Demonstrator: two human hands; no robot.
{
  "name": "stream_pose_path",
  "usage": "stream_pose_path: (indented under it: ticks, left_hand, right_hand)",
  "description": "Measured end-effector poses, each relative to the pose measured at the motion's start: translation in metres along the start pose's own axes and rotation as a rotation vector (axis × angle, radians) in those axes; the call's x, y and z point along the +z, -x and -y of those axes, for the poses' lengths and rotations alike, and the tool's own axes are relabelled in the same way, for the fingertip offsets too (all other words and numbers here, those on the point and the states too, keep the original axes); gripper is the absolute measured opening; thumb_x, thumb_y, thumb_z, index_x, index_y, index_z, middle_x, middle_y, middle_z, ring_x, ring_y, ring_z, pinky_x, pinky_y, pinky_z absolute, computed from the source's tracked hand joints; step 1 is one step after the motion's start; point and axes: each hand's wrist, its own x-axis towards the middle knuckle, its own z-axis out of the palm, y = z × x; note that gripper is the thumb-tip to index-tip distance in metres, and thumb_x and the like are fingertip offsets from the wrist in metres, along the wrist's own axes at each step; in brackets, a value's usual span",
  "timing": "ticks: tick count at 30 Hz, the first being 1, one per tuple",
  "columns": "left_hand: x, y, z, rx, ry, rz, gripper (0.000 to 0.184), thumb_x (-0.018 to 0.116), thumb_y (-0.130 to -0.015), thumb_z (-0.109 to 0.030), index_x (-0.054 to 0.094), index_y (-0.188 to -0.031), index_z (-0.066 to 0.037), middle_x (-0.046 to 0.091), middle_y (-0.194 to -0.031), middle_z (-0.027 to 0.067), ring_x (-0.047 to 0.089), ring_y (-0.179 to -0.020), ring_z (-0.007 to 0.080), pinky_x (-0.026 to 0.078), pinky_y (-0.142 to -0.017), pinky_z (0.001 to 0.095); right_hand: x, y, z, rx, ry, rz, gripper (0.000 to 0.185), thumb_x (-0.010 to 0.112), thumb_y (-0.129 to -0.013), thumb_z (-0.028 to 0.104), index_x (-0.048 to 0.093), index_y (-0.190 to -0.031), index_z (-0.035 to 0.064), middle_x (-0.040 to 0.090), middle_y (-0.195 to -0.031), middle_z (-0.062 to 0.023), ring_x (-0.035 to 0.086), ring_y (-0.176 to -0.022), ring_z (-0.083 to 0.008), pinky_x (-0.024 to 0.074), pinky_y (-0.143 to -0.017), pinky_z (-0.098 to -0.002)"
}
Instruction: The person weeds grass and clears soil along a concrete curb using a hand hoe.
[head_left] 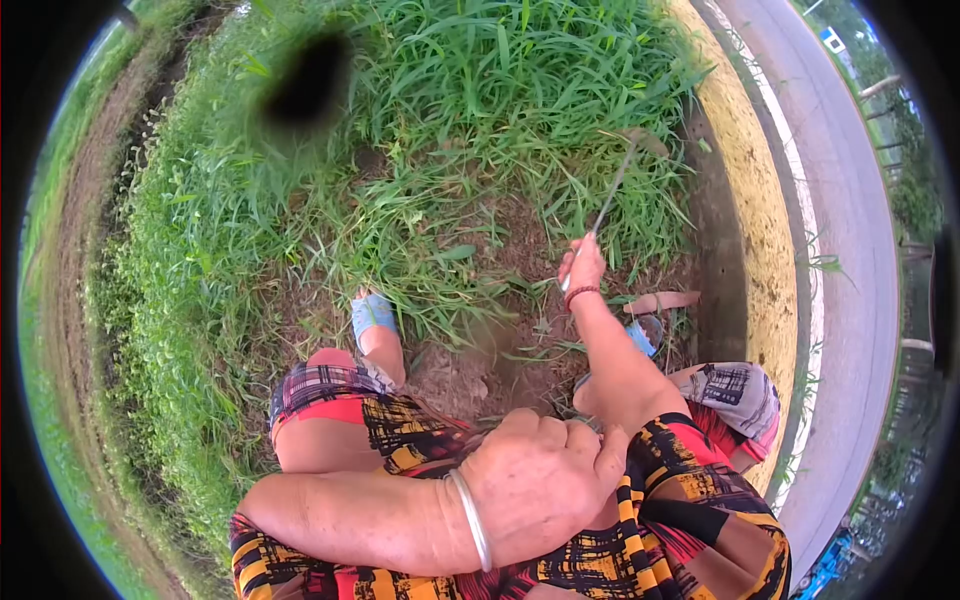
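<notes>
My right hand [583, 266] is wrapped round the handle of a thin metal tool [614, 190], whose curved head lies in the cut grass near the kerb. A red bracelet circles that wrist. Close to the camera, my left hand [545, 485] rests across my lap with a silver bangle [470, 520] at the wrist. Its fingers are bent and pressed together over the patterned clothing [600, 560]; what they hold, if anything, is hidden. Cut grass [420, 215] lies on bare soil between my feet.
Tall green grass [530, 60] stands ahead. A yellow kerb [755, 200] and a grey road [850, 200] run along the right. My feet wear blue sandals [373, 312]. A brown flat object [662, 301] lies by the right foot. Leafy plants [160, 330] grow at left.
</notes>
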Motion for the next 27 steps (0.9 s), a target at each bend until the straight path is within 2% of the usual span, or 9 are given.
stream_pose_path:
  ticks: [3, 5, 7, 10, 16, 19, 22, 26, 27]
  left_hand:
    - [0.001, 0.001, -0.001, 0.012, 0.001, 0.005, 0.036, 0.052, -0.074, -0.021, 0.056, -0.105, -0.002, 0.054, -0.068, 0.0018, 0.056, -0.061, 0.0149, 0.039, -0.052, 0.0278]
    - [0.001, 0.0, -0.002, 0.01, 0.007, 0.003, 0.037, 0.053, -0.074, -0.022, 0.056, -0.105, -0.002, 0.054, -0.068, 0.0015, 0.056, -0.061, 0.0147, 0.039, -0.052, 0.0277]
    - [-0.001, -0.001, 0.001, 0.003, 0.005, 0.0, 0.037, 0.053, -0.074, -0.022, 0.055, -0.105, -0.002, 0.054, -0.068, 0.0013, 0.056, -0.061, 0.0145, 0.039, -0.052, 0.0276]
    - [-0.002, -0.001, 0.004, -0.005, -0.041, 0.0, 0.037, 0.053, -0.074, -0.023, 0.056, -0.104, -0.002, 0.053, -0.067, 0.0006, 0.056, -0.06, 0.0139, 0.039, -0.052, 0.0274]
    - [0.0, 0.004, 0.006, -0.047, 0.008, -0.041, 0.043, 0.06, -0.071, -0.032, 0.056, -0.103, -0.003, 0.051, -0.067, -0.0004, 0.055, -0.06, 0.0132, 0.039, -0.053, 0.0273]
    - [-0.001, 0.005, 0.007, -0.063, -0.013, -0.034, 0.046, 0.062, -0.069, -0.034, 0.056, -0.103, -0.003, 0.051, -0.068, -0.0004, 0.055, -0.06, 0.0134, 0.039, -0.053, 0.0271]
    - [-0.002, 0.004, 0.008, -0.038, -0.046, -0.045, 0.046, 0.062, -0.07, -0.034, 0.056, -0.103, -0.003, 0.052, -0.068, -0.0001, 0.055, -0.06, 0.0135, 0.039, -0.053, 0.0274]
    - [-0.01, 0.004, 0.012, -0.062, 0.007, -0.016, 0.048, 0.064, -0.069, -0.034, 0.056, -0.104, -0.003, 0.052, -0.069, 0.0006, 0.055, -0.061, 0.0138, 0.04, -0.053, 0.028]
    - [-0.01, 0.006, 0.012, -0.064, 0.013, -0.019, 0.048, 0.064, -0.068, -0.034, 0.056, -0.104, -0.003, 0.052, -0.069, 0.0008, 0.055, -0.062, 0.014, 0.04, -0.053, 0.0281]
  right_hand:
    - [0.007, -0.016, 0.015, 0.04, -0.037, -0.003, 0.049, 0.039, -0.088, 0.053, 0.049, -0.083, 0.0054, 0.042, -0.049, -0.0031, 0.039, -0.033, -0.0148, 0.0307, -0.031, -0.0293]
    - [0.01, 0.012, -0.016, 0.424, 0.229, 0.074, 0.048, 0.039, -0.089, 0.051, 0.05, -0.078, 0.0058, 0.037, -0.041, -0.0045, 0.037, -0.029, -0.0198, 0.029, -0.031, -0.0334]
    - [-0.003, 0.043, -0.064, 0.291, 0.485, 0.14, 0.049, 0.042, -0.088, 0.052, 0.053, -0.075, 0.0068, 0.04, -0.043, -0.0044, 0.038, -0.032, -0.0185, 0.0287, -0.033, -0.0329]
    - [-0.003, 0.044, -0.063, 0.342, 0.39, 0.019, 0.049, 0.042, -0.087, 0.053, 0.054, -0.083, 0.0054, 0.044, -0.045, -0.0055, 0.04, -0.031, -0.0174, 0.0292, -0.03, -0.0312]
    - [0.018, -0.017, 0.0, -0.114, 0.077, 0.056, 0.036, 0.04, -0.091, 0.042, 0.054, -0.09, 0.0085, 0.045, -0.053, -0.0008, 0.04, -0.035, -0.0116, 0.0311, -0.031, -0.0258]
    - [0.037, -0.028, 0.015, -0.089, -0.067, 0.012, 0.037, 0.038, -0.092, 0.042, 0.053, -0.093, 0.0083, 0.044, -0.051, -0.0013, 0.041, -0.036, -0.0121, 0.0312, -0.031, -0.027]
    - [0.036, -0.026, -0.012, 0.319, 0.369, 0.217, 0.04, 0.036, -0.092, 0.046, 0.051, -0.097, 0.0094, 0.042, -0.046, -0.004, 0.038, -0.032, -0.0157, 0.0316, -0.031, -0.0316]
    - [0.01, -0.001, -0.046, 0.436, 0.286, 0.201, 0.037, 0.04, -0.091, 0.046, 0.054, -0.092, 0.0107, 0.043, -0.045, -0.0047, 0.042, -0.034, -0.0165, 0.0319, -0.031, -0.0308]
    - [0.008, -0.006, -0.044, 0.394, 0.269, 0.073, 0.037, 0.043, -0.091, 0.045, 0.056, -0.089, 0.0106, 0.045, -0.047, -0.0046, 0.043, -0.035, -0.0158, 0.0324, -0.031, -0.0297]
